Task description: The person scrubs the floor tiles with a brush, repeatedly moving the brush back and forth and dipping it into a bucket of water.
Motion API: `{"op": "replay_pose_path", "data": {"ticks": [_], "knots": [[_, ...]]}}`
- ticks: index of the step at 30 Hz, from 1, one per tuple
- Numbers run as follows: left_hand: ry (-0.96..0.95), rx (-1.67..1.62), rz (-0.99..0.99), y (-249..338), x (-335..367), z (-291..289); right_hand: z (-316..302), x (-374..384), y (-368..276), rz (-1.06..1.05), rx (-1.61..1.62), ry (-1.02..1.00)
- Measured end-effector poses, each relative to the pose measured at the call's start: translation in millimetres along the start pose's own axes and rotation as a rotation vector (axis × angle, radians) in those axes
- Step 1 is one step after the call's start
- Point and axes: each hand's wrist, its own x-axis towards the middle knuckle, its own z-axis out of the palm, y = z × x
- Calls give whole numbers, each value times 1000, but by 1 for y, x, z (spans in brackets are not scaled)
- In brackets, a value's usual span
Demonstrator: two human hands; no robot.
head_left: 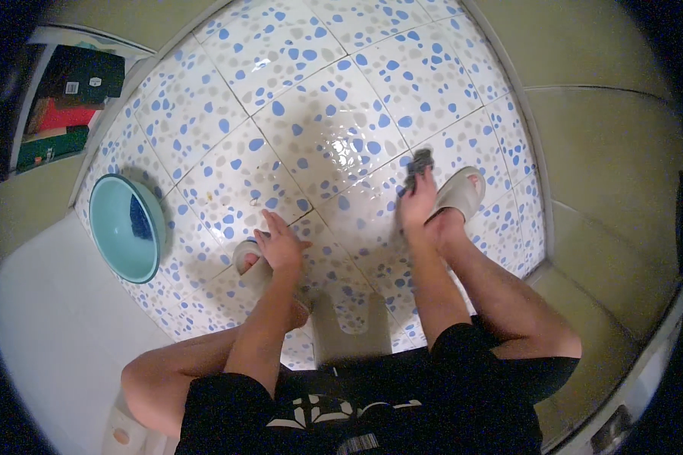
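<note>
My right hand (417, 203) is closed around a dark grey crumpled scourer (420, 167), low over the wet tiled floor (303, 114); motion blurs it, so its exact make is unclear. Beside that hand is my right foot in a light grey slipper (463, 191). Nothing is in my left hand (280, 244), whose fingers are spread above the floor, next to the slipper (244, 258) on my left foot. White tiles with blue and grey pebble shapes cover the floor, and small dark specks lie ahead of my left hand.
A teal basin (114, 241) with something dark blue inside stands at the left, beside a white curved surface (61, 296). Further back on that side, dark green and red items (80, 80) fill an opening. A grey low stool (349, 334) is under me. Beige tiled walls (596, 144) bound the right.
</note>
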Motion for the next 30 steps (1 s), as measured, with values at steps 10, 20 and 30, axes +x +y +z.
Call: {"op": "replay_pose_path", "data": {"ticks": [10,20,30], "knots": [[15,7,10,24,6,6,81,-126,-52,-647,300,-438],[-68,3,-19,2,5,9,12,75,33,31,-162,-30],[26,-21,39,-13,10,19,123,-91,-142,-605,299,-507]]}}
